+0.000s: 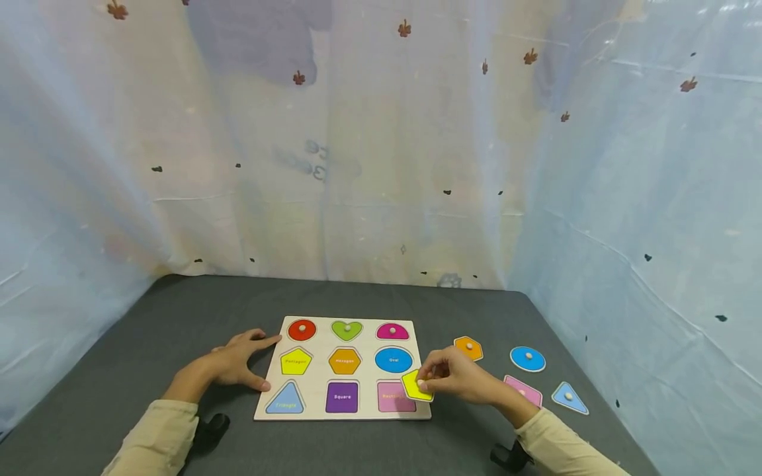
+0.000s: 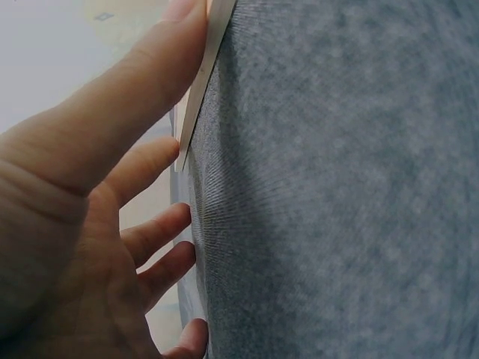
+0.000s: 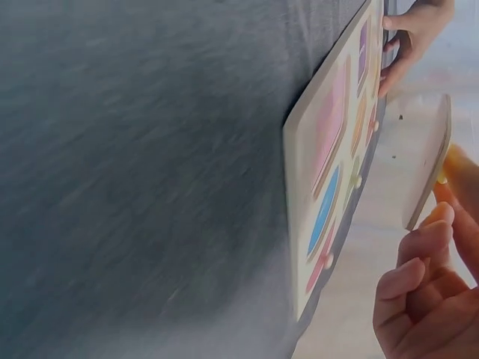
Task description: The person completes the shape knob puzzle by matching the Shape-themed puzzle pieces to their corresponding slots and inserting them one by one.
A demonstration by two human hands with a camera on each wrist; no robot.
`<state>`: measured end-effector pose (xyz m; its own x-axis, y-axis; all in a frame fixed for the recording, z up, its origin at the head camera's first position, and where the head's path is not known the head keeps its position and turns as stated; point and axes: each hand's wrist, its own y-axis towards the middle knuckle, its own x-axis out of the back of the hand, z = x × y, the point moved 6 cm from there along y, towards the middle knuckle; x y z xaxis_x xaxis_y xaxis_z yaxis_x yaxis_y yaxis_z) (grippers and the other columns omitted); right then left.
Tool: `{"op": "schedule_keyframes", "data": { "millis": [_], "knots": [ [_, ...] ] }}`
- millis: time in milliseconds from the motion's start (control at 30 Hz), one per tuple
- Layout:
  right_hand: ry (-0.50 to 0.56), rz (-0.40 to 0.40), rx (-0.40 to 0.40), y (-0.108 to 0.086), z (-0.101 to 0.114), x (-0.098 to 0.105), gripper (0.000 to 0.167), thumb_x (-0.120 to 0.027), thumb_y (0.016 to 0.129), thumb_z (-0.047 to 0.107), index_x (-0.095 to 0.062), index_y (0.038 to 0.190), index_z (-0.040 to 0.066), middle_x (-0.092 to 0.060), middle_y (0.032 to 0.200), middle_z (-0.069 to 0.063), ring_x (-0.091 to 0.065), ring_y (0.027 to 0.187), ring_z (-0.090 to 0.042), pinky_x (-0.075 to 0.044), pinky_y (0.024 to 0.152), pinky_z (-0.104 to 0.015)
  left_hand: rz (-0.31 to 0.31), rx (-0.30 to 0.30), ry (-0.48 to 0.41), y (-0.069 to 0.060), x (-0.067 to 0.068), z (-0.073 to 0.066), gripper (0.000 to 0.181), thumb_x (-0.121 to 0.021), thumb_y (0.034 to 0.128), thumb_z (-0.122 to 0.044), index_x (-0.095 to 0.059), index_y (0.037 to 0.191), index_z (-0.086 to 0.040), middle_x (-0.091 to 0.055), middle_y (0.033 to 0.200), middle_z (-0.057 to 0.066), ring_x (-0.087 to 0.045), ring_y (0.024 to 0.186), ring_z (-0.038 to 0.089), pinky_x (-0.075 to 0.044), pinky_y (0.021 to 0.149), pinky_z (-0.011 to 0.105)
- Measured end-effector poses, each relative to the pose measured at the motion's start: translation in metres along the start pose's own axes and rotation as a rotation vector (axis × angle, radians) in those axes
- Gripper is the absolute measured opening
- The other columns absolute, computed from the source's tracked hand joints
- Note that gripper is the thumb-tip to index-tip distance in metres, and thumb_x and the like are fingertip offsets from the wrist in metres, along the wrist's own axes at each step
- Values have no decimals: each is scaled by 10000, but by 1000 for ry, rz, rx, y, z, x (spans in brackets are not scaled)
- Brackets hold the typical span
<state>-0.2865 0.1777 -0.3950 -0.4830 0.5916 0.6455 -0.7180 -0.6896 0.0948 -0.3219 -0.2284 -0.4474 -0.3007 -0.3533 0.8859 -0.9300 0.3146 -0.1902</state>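
Pentagon piece (image 1: pixel 413 386): yellow face up, pinched by right hand (image 1: pixel 460 377).

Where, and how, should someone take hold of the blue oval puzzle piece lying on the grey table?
The blue oval puzzle piece is probably best pinched by its pale round knob, from straight above: it lies flat on the grey table, leaving little edge to grab, while the knob stands up near its middle.

- Before the puzzle board (image 1: pixel 313 400): passable grey cloth (image 1: pixel 345 449).
- Behind it: room until the curtain (image 1: pixel 369 218).
- Its left edge: left hand (image 1: pixel 240 360) blocks.
- Over its near right corner: right hand (image 1: pixel 461 378) blocks; farther right, loose pieces (image 1: pixel 536 362) obstruct.
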Motion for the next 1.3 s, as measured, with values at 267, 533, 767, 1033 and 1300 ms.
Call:
{"op": "schedule_keyframes", "data": {
  "millis": [267,533,767,1033,1300],
  "knots": [
    [-36,0,25,36,8,-13,84,-766,903,162,-776,939,86,-686,839,-102,-531,643,-78,-451,587,-165,1,7,-1,0,1,-2,1078,-895,696,-504,-371,1572,-157,-313,1544,282,-298,1392,548,-210,980,875],
    [-79,-11,18,65,12,-22,96,-767,901,145,-776,944,60,-691,792,-100,-457,555,-71,-395,533,-169,3,21,0,-2,-2,-1,1071,-896,693,-506,-381,1567,-164,-326,1533,277,-317,1376,545,-210,981,875],
    [-97,-11,23,92,24,-26,87,-753,912,134,-783,946,60,-697,831,-78,-473,580,-60,-426,566,-166,-10,19,-6,-3,1,-4,1070,-903,688,-494,-388,1564,-157,-334,1529,274,-322,1375,539,-219,988,865],
    [-116,-27,27,118,33,-36,113,-747,919,136,-781,964,38,-683,825,-92,-468,564,-46,-417,543,-171,-5,19,6,-3,2,-3,1066,-898,694,-498,-385,1565,-160,-335,1528,270,-329,1371,531,-240,983,854],
    [-113,-47,-58,138,35,-43,65,-751,915,123,-771,935,65,-630,803,-21,-497,667,-135,-430,595,-187,-11,40,0,-1,1,-3,1077,-905,680,-499,-388,1565,-168,-330,1536,272,-327,1372,526,-236,1000,844]
  ]
}}
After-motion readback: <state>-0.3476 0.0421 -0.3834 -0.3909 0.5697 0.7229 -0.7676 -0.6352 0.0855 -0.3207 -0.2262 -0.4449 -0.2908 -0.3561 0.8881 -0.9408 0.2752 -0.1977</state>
